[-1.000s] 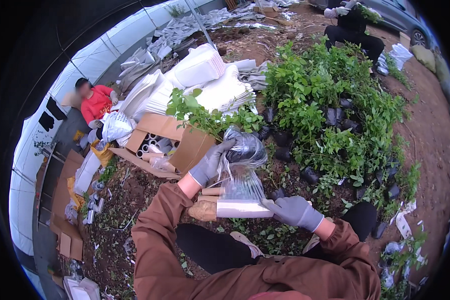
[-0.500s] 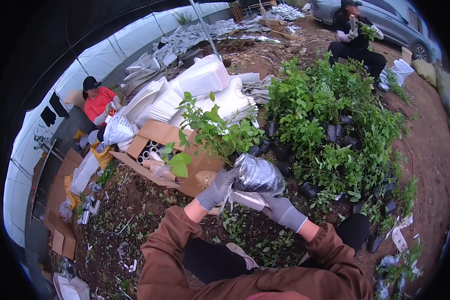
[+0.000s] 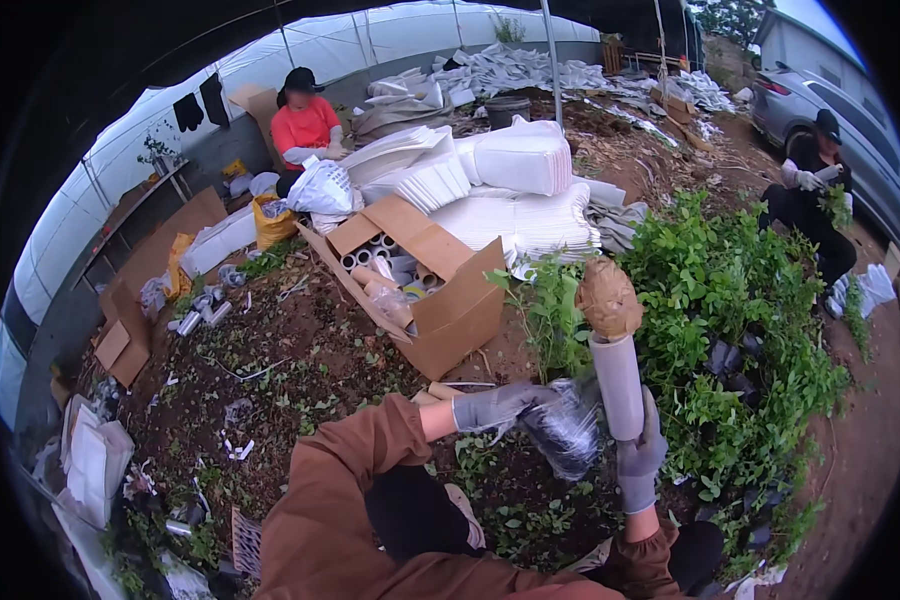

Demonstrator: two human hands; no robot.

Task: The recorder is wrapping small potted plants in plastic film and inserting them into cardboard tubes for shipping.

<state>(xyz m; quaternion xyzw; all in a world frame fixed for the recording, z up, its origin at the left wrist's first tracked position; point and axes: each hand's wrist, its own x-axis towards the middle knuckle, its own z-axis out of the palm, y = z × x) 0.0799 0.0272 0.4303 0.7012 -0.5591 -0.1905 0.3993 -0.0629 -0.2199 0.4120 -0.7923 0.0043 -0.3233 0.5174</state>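
Note:
My left hand [image 3: 498, 408], in a grey glove, grips a leafy seedling by its root ball [image 3: 567, 432], a black bag wound in clear film. The seedling's green stems [image 3: 550, 310] point away from me, and my fingertips are partly hidden by the bag. My right hand [image 3: 642, 460], also gloved in grey, is closed round the lower end of a roll of clear stretch film [image 3: 618, 385]. The roll stands nearly upright, just right of the bag, with a lumpy brown-wrapped end [image 3: 610, 300] at its top.
An open cardboard box [image 3: 460, 330] of film rolls stands ahead left, with white foam sheet stacks [image 3: 515, 215] behind it. Many bagged seedlings [image 3: 740, 330] crowd the right. Two people sit farther off, one in a red top [image 3: 305, 125], one in black [image 3: 820, 190] by a car.
The film roll has swung from lying under the bag to upright on its right, brown end up. My left hand still holds the seedling, now lower. The view has turned left.

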